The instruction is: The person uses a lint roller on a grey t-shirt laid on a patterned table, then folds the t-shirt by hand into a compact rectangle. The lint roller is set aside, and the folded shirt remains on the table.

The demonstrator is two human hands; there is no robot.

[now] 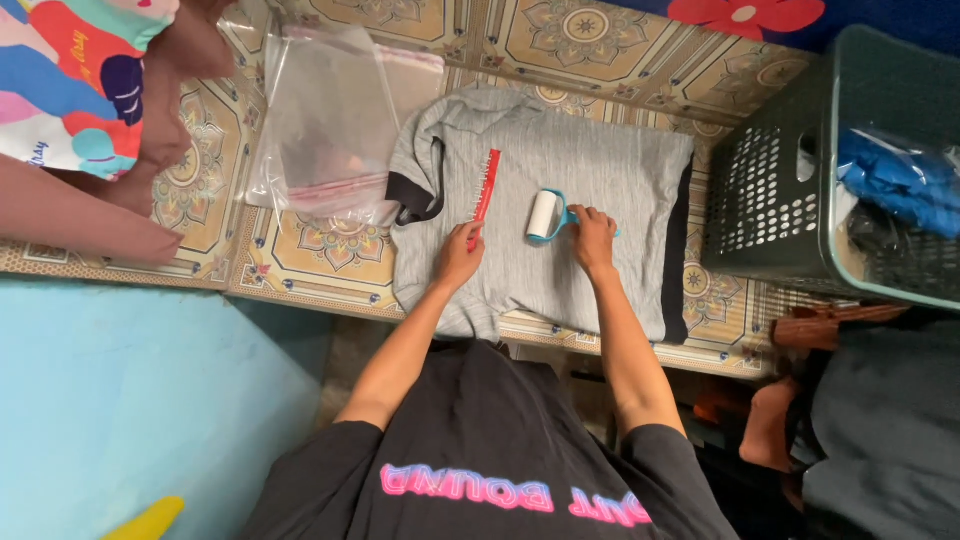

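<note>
A folded grey garment [590, 170] with black trim lies flat on a patterned tiled surface [330, 250]. My left hand [458, 258] pinches the near end of a red ruler-like strip [487, 185] that lies on the garment's left part. My right hand [592, 236] grips the blue handle of a lint roller [544, 214], whose white roll rests on the middle of the garment. The two hands are about a hand's width apart.
Clear plastic bags [325, 120] lie left of the garment. A green perforated basket [770, 180] holding blue bundles [895, 180] stands to the right. Another person in colourful clothing [70, 80] sits at far left. Someone's foot [770, 425] shows at lower right.
</note>
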